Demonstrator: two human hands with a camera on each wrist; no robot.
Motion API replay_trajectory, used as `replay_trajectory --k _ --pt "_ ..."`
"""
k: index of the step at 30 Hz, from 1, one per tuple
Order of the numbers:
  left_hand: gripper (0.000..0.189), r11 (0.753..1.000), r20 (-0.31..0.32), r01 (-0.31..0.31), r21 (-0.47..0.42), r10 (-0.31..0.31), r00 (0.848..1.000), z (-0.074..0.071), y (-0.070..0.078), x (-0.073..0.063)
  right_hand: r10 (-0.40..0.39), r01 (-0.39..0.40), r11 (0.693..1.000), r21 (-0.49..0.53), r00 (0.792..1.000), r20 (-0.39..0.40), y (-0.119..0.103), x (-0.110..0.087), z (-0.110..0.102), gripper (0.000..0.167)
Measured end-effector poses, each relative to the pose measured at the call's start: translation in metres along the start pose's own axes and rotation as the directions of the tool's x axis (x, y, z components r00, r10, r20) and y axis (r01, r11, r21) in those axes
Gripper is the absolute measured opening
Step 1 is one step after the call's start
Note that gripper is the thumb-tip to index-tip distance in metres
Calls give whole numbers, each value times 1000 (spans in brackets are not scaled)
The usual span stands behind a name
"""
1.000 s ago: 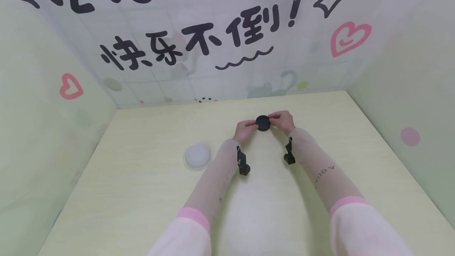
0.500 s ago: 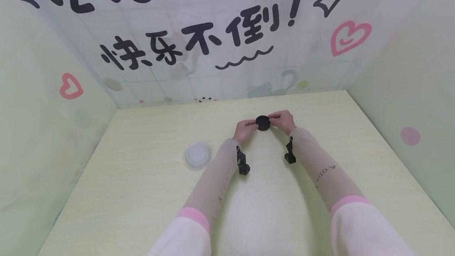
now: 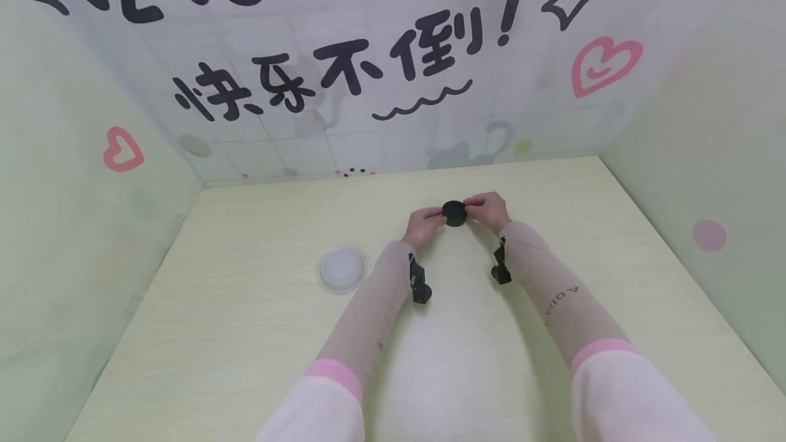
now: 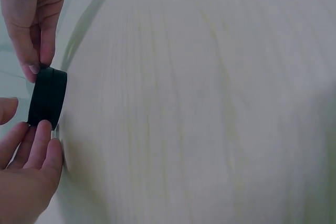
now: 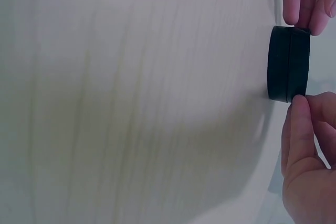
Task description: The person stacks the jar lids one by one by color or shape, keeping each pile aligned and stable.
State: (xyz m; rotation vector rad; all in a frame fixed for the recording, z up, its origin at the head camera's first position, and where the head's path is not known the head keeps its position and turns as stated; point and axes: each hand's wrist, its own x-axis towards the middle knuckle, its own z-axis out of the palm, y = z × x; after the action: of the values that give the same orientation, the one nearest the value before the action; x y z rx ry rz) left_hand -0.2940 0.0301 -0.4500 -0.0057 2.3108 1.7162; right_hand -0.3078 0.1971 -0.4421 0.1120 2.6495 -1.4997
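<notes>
A round black case [image 3: 454, 213], short and cylindrical, is between the two hands near the back of the table; its flat top faces the head camera. Both wrist views show a thin seam around its side wall. My left hand [image 3: 424, 226] holds the left side, its fingertips [image 4: 44, 126] against the wall. On the opposite side my right hand [image 3: 488, 211] pinches the rim, thumb and finger close together in the right wrist view. Whether the case touches the table cannot be told. A round clear container [image 3: 342, 269] with a whitish top stands left of the left forearm.
The pale wooden table [image 3: 233, 333] runs back to a printed cloth wall [image 3: 295, 149]. Cloth walls also rise at the left and right sides. Small black cameras [image 3: 419, 282] hang under both wrists.
A second ago the black case showed a rim with a hollow inside; half a second ago and now its top looks flat. The hands have barely moved.
</notes>
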Motion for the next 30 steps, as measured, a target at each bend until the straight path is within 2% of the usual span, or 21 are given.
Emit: replay_trajectory --k 10,16,22,30 --pt "34 1000 -20 -4 9 5 1000 -1 -2 1 -1 1 1000 5 1000 11 -4 -3 1 30" --pt "36 1000 -13 -16 14 16 1000 -10 -1 2 -29 29 1000 -5 1000 5 -1 -1 -3 31" --pt "36 998 -30 -57 18 58 998 -25 8 3 -41 40 999 34 999 30 -2 3 -10 31" --pt "38 996 -24 -67 66 69 997 -57 28 3 -69 68 997 42 997 33 -8 8 -19 31"
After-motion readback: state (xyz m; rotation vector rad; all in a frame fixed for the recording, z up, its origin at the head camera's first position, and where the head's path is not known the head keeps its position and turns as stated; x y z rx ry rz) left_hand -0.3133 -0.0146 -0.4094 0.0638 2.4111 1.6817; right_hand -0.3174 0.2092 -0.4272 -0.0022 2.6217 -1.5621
